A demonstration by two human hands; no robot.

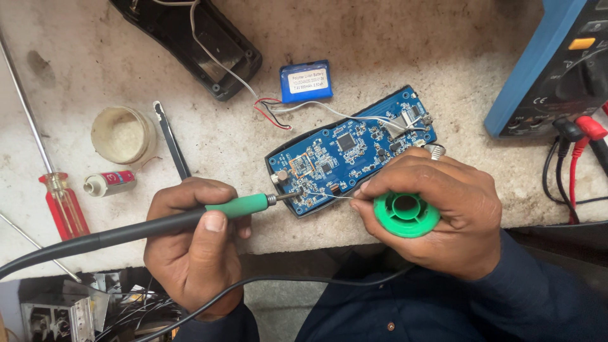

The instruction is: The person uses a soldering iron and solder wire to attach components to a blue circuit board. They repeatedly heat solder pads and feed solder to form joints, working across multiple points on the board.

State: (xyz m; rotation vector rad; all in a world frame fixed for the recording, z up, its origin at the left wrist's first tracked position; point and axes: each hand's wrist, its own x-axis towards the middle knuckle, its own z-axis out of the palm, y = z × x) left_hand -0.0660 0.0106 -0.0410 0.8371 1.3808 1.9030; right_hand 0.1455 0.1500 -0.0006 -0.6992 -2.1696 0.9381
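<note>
My left hand (193, 247) grips a soldering iron (237, 206) with a green and black handle, its tip touching the lower left end of a blue circuit board (351, 149). My right hand (430, 212) holds a green solder spool (405, 214) and feeds a thin solder wire (339, 197) toward the iron's tip. The board lies in a black case half on the stone bench (380, 44). Thin wires run from it to a blue battery pack (306, 81) and to a black case half (190, 41) at the top.
A blue multimeter (551, 69) with red and black leads stands at the right. On the left lie a round flux tin (123, 134), a small tube (109, 183), black tweezers (171, 139) and a red-handled screwdriver (63, 202). Metal parts sit below the bench edge at lower left.
</note>
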